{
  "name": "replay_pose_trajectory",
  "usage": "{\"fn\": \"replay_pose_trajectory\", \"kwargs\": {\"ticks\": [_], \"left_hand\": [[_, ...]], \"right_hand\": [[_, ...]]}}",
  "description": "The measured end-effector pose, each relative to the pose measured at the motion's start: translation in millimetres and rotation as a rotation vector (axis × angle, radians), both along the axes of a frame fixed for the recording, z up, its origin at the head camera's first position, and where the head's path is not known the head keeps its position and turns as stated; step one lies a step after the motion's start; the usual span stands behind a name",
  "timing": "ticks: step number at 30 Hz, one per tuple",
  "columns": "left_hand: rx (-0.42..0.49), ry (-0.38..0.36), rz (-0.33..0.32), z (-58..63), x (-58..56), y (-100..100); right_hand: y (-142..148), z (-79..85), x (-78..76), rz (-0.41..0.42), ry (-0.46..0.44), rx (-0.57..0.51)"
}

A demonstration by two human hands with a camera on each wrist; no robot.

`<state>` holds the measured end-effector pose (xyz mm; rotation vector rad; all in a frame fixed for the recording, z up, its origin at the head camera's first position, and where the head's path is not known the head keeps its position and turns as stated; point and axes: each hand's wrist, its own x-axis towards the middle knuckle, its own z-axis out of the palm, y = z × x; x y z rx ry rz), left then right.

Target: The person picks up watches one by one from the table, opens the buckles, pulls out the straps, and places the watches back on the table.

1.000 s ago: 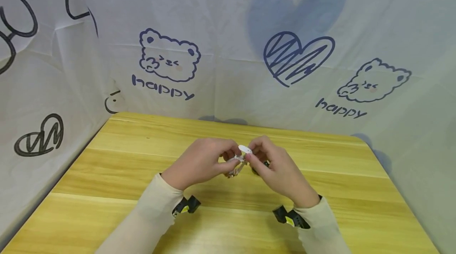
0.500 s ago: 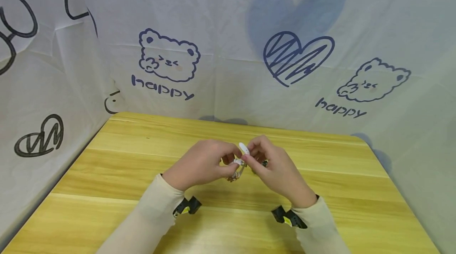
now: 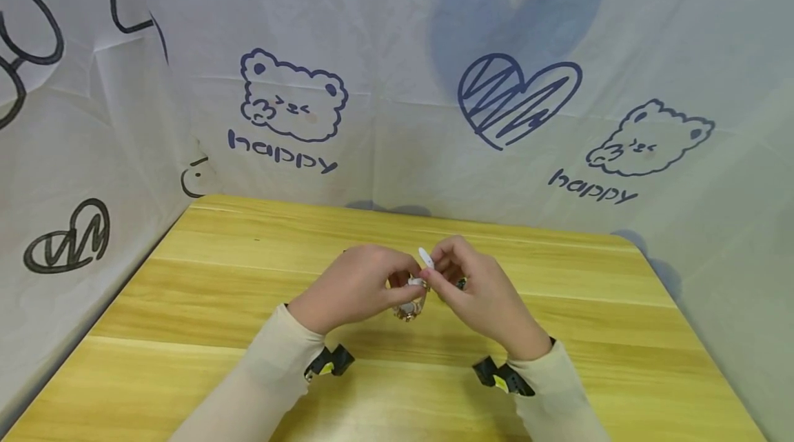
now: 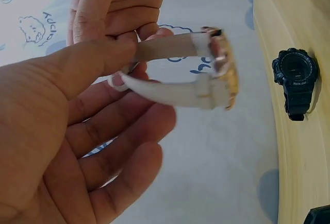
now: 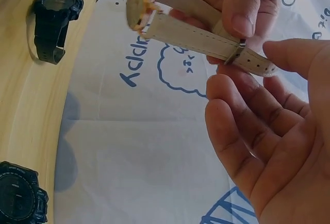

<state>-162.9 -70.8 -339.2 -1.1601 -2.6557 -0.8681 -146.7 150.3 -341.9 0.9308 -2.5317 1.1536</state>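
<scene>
A wristwatch with a white strap and a rose-gold case hangs between both hands above the table, its strap bent into a loop. My left hand pinches the strap near the buckle with thumb and fingers. On the other side, my right hand pinches the strap's holed tail, which sticks up past the fingers in the head view. In the right wrist view, the white strap runs through the buckle, with its holes showing beyond. The case faces away from the hands, slightly blurred in the left wrist view.
Two black digital watches lie on the wooden table: one upright black watch and another black watch nearer the right wrist camera. In the head view the hands mostly hide them. A white printed cloth hangs behind the table.
The strap's tail has turned from lying flat to pointing up. The watch case has swung a little lower between the hands, which have barely shifted.
</scene>
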Motion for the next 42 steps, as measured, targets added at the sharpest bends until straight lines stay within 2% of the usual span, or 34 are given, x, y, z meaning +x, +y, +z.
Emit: {"fn": "replay_pose_trajectory", "kwargs": {"ticks": [9, 14, 21, 27, 30, 42], "left_hand": [[0.074, 0.064, 0.013, 0.4, 1.5, -0.3], [0.109, 0.096, 0.027, -0.8, -0.3, -0.5], [0.228, 0.028, 0.047, -0.4, 0.4, -0.3], [0.312, 0.053, 0.054, 0.3, 1.0, 0.5], [0.323, 0.057, 0.048, 1.8, 1.6, 1.4], [0.335, 0.019, 0.003, 3.1, 0.3, -0.1]], "right_hand": [[0.7, 1.7, -1.4, 0.016, -0.006, -0.042], [3.4, -0.6, -3.3, -0.007, 0.016, -0.058], [3.9, 3.8, -0.6, -0.032, -0.010, -0.081], [2.9, 5.9, 0.6, -0.010, -0.039, -0.109], [2.1, 5.8, 0.7, 0.014, -0.051, -0.127], [2.6, 4.3, 1.6, 0.055, 0.005, -0.163]]}}
